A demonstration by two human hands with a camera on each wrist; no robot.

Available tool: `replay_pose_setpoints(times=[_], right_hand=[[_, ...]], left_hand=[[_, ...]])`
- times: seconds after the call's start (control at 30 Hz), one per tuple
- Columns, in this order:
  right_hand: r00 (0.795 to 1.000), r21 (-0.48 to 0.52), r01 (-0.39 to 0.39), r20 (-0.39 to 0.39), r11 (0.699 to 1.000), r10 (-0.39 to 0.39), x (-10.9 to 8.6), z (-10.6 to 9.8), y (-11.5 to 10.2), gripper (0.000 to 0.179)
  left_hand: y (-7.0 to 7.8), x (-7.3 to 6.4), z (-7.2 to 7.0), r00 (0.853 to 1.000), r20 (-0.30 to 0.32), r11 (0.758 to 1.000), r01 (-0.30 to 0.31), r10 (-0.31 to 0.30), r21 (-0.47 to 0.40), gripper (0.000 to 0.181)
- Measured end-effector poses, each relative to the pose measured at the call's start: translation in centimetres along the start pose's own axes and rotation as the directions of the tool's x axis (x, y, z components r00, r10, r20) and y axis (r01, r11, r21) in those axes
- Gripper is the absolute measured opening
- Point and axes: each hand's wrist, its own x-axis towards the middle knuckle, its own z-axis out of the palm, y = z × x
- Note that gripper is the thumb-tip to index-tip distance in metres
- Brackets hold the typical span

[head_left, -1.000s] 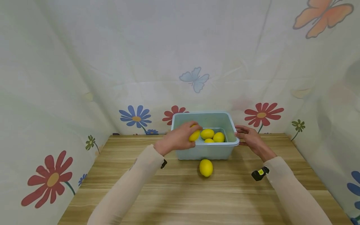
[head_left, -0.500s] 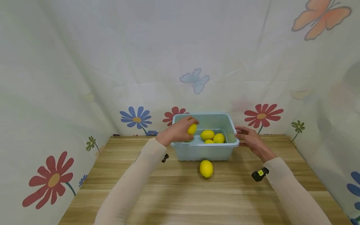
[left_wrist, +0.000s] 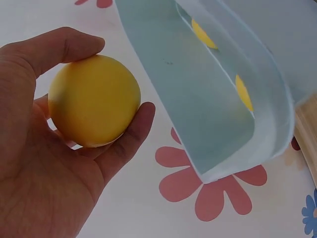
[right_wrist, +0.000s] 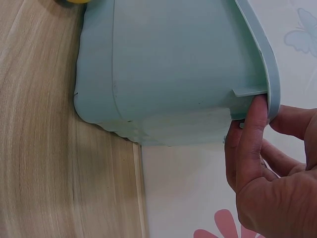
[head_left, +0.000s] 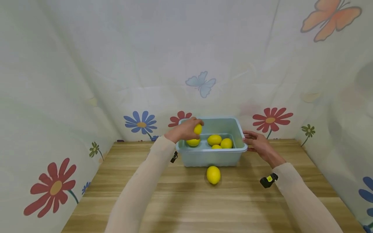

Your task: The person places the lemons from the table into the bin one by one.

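My left hand (head_left: 185, 130) grips a lemon (head_left: 198, 129) above the left side of a light blue plastic bin (head_left: 210, 158). In the left wrist view, thumb and fingers curl round this lemon (left_wrist: 94, 101) beside the bin's wall (left_wrist: 198, 99). Below the hand, another lemon (head_left: 193, 142) lies at the bin's left end. Several more lemons (head_left: 214, 139) are grouped toward the right inside. My right hand (head_left: 259, 144) pinches the bin's right rim, its thumb over the edge and fingers (right_wrist: 251, 144) underneath, as the right wrist view shows.
One loose lemon (head_left: 213, 175) lies on the wood-grain table (head_left: 186, 207) just in front of the bin. A pale curtain (head_left: 145, 64) printed with flowers and butterflies hangs close behind the bin and along both sides.
My left hand has moved up and left with its lemon, from low over the bin's front rim. The lemon lying at the bin's left end has come into sight. My right hand stays put.
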Motion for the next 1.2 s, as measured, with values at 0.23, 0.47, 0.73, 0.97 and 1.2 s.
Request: replay_pose_setpoints(times=[0.23,0.47,0.73,0.97,1.2], right_hand=[[1.000,0.006,-0.001,-0.006,1.000,0.001,0.1,0.0,0.1,0.060],[1.000,0.006,-0.012,-0.014,1.000,0.012,0.4,-0.1,0.0,0.060],[1.000,0.004,-0.010,-0.004,1.000,0.010,0.3,0.0,0.1,0.060],[1.000,0.004,0.001,0.002,1.000,-0.001,0.1,-0.1,0.2,0.061],[1.000,0.008,0.005,0.005,1.000,-0.005,0.3,-0.2,0.3,0.060]], left_hand=[[-0.3,1.0,-0.1,0.998,0.027,0.998,0.053,-0.051,-0.043,0.056],[-0.5,1.7,-0.8,0.993,0.082,0.987,0.090,-0.079,-0.134,0.057],[-2.1,2.5,-0.2,0.970,0.190,0.951,0.193,-0.149,-0.239,0.054],[-3.1,3.3,0.4,0.959,0.224,0.924,0.237,-0.173,-0.299,0.052],[-3.1,3.7,0.7,0.949,0.240,0.919,0.270,-0.204,-0.286,0.053]])
